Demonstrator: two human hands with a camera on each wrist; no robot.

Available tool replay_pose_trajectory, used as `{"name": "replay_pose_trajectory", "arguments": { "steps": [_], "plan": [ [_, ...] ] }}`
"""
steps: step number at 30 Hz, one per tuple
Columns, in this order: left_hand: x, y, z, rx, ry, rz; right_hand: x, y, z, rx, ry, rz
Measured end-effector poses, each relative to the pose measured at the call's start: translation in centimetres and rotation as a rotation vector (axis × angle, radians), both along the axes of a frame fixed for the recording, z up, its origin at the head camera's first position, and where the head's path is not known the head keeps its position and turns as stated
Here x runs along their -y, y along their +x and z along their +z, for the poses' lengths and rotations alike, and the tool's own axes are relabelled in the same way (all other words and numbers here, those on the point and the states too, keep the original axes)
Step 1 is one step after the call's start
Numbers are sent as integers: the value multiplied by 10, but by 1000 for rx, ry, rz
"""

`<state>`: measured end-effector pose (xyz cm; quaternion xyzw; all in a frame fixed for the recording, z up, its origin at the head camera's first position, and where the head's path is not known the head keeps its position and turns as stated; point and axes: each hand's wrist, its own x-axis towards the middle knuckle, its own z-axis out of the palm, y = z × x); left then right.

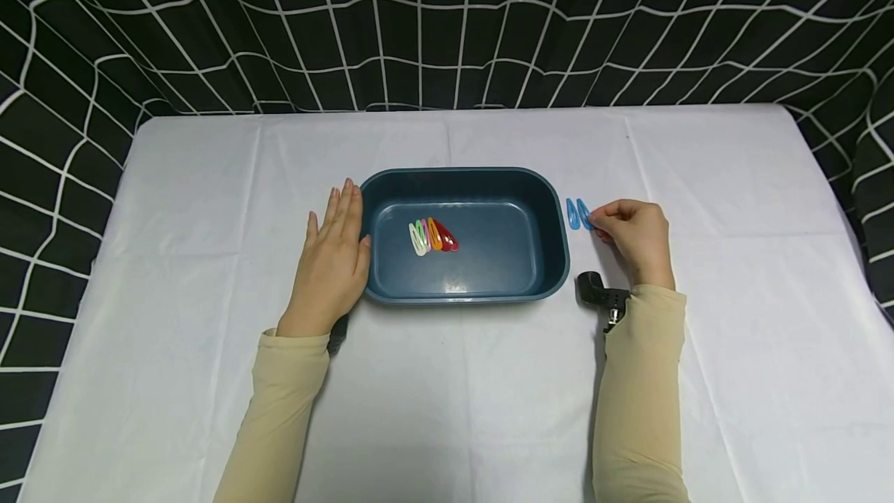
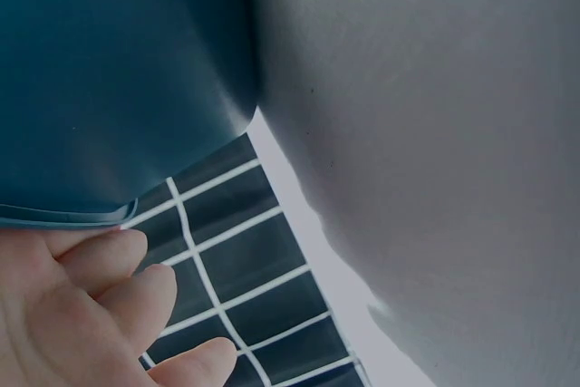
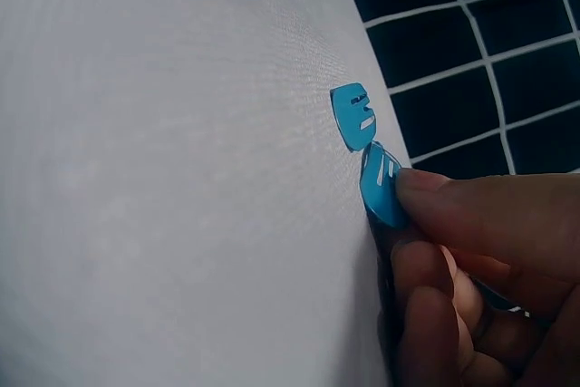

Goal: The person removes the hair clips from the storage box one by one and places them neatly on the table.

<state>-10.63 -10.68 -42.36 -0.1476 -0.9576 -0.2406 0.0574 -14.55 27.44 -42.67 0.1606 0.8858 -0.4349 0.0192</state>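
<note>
A blue snap hair clip (image 1: 583, 211) is pinched between the thumb and fingers of my right hand (image 1: 635, 235), just right of the tray. Beside it on the cloth lies a second blue hair clip (image 1: 573, 214). The right wrist view shows the pinched clip (image 3: 382, 189) under the thumb, close to the other clip (image 3: 353, 117). With fingers straight, my left hand (image 1: 331, 262) rests against the left end of the dark blue tray (image 1: 496, 254). Inside the tray several hair clips lie in a row: white (image 1: 417, 242), green, pink, orange (image 1: 435, 234) and red (image 1: 447, 239).
A white cloth (image 1: 447, 402) covers the table, with slight creases. Black fabric with a white grid (image 1: 447, 29) hangs behind and at the sides. A black wrist camera mount (image 1: 601, 291) sticks out from the right sleeve, near the tray's right end.
</note>
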Motion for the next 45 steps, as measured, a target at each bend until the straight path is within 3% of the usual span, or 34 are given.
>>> {"name": "replay_pose_trajectory", "arguments": {
  "steps": [20, 45],
  "plan": [
    [0, 0, 0, 6, 8, -5, -3, 0, -1, -16, -62, -14],
    [0, -1, -1, -3, 16, -6, 1, -2, -5, -40, 29, -1]
  ]
}}
